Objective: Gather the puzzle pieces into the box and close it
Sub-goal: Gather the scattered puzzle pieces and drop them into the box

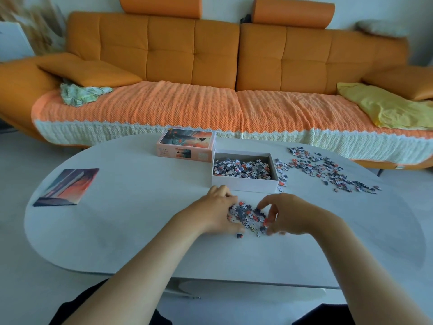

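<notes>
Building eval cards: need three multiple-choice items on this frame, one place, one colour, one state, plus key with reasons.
1. Relative to the open white cardboard box, the pink printed box lid sits: A) on top; B) behind-left, beside it; C) inside.
2. The long tufted upholstered sofa is: A) orange; B) grey; C) blue.
3. The white box is: A) closed; B) open, empty; C) open, holding puzzle pieces.
Key: 1B, lid stands on the white oval table; 2A, orange upholstery throughout; 3C, pieces visible inside.

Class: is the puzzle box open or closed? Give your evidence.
Open. The box holds loose pieces in plain view; its lid lies separately on the table beside it.
</notes>
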